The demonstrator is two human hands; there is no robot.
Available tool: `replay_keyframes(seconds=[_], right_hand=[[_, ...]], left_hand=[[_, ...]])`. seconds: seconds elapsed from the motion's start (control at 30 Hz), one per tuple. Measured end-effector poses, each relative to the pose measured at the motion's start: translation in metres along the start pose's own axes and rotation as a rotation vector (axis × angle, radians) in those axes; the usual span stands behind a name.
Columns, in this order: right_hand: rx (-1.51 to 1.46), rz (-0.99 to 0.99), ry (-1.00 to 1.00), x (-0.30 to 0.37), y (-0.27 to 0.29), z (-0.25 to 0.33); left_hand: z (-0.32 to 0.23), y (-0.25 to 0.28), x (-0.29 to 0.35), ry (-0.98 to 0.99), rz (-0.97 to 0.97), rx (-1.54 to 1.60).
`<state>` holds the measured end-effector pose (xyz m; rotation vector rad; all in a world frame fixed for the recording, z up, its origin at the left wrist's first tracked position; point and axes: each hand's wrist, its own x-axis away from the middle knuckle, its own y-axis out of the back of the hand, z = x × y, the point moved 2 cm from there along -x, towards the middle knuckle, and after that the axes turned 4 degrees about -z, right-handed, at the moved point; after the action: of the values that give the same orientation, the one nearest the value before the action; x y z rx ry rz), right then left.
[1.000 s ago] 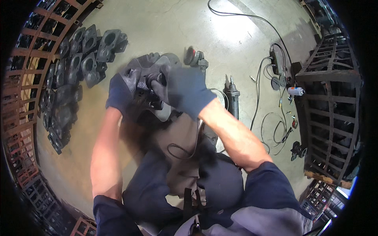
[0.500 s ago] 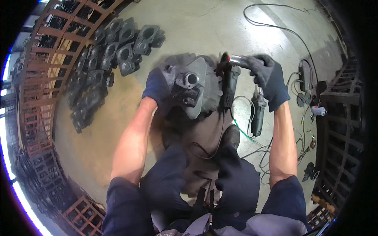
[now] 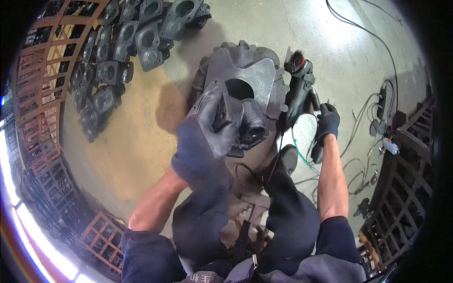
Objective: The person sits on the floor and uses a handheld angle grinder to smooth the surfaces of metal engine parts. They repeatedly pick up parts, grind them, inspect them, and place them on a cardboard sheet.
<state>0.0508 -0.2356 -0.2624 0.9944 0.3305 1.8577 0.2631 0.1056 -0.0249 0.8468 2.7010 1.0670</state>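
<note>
My left hand (image 3: 206, 144), in a dark glove, is closed on a dark cast-metal housing (image 3: 253, 120). The housing is tilted, with a large round opening and a stubby side port showing. It is held above a larger dark casting (image 3: 277, 101). My right hand (image 3: 329, 119), gloved too, is low at the right with its fingers curled. By its fingertips shows the shiny metal end (image 3: 315, 98) of a tool, whose grip is hidden by the hand. Left of it stands a black angle grinder (image 3: 298, 89) with a wire brush (image 3: 296, 60). The dark body of another power tool (image 3: 317, 153) shows below the right hand.
Several dark castings (image 3: 126, 42) lie in rows on the floor at the far left. Rusty metal crates (image 3: 40, 94) line the left side, and a dark crate (image 3: 401, 184) stands at the right. Cables, a power strip (image 3: 387, 99) and a small can (image 3: 390, 146) lie on the right.
My right hand has moved down, away from the wire brush, with the shiny-ended tool. My left hand has brought the housing nearer and turned it, so its large opening now shows.
</note>
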Motion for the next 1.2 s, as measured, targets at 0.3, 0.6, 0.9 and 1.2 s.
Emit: replay_keyframes(seconds=[0.3, 0.6, 0.9, 1.2], right_hand=[[-0.233, 0.843, 0.122, 0.240, 0.055, 0.122], [-0.436, 1.170, 0.592, 0.405, 0.140, 0.335], [-0.138, 1.244, 1.012, 0.545, 0.166, 0.495], [0.111, 1.479, 0.495, 0.727, 0.139, 0.563]], left_hand=[[-0.137, 0.110, 0.033, 0.239, -0.018, 0.190], [-0.325, 0.289, 0.087, 0.124, -0.240, 0.237], [-0.402, 0.432, 0.185, 0.140, -0.695, 0.228], [-0.297, 0.515, 0.337, 0.258, -1.210, 0.788]])
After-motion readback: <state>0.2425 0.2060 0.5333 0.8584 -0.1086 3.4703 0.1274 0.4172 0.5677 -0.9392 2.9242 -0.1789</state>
